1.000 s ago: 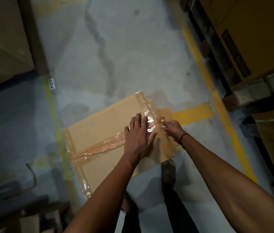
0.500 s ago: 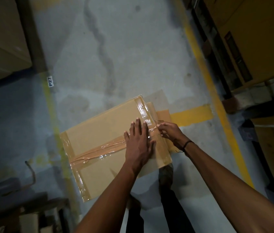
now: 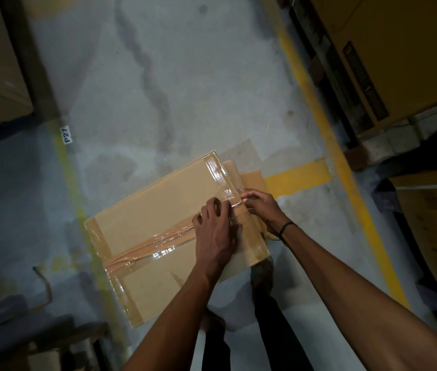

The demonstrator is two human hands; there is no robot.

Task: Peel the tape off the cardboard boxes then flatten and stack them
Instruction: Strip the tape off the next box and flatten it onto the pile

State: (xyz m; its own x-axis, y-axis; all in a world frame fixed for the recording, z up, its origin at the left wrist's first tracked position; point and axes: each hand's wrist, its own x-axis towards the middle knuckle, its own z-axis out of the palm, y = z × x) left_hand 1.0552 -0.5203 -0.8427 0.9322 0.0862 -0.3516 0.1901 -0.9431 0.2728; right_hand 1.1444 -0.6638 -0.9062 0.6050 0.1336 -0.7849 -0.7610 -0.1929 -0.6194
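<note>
Nearest are the person's dark trouser legs and a shoe [image 3: 261,271], standing on the grey concrete floor [image 3: 190,84] just below the box's near edge. The cardboard box [image 3: 155,210] lies closed and turned at an angle in the middle of the floor, with clear tape [image 3: 147,250] running along its centre seam and down both end edges. The left hand [image 3: 216,234] lies on the box's top near its right end, fingers curled with the tips pressing on the seam tape; whether it grips anything I cannot tell. Just right of it, the right hand [image 3: 261,206], a black band on its wrist, pinches the tape end at the box's right edge. Flat cardboard [image 3: 252,178] pokes out under the box's far right corner. Farther off, a yellow line [image 3: 316,113] runs along the right, a "P27" label [image 3: 66,134] sits on the left, and big boxes [image 3: 404,49] stand far right.
</note>
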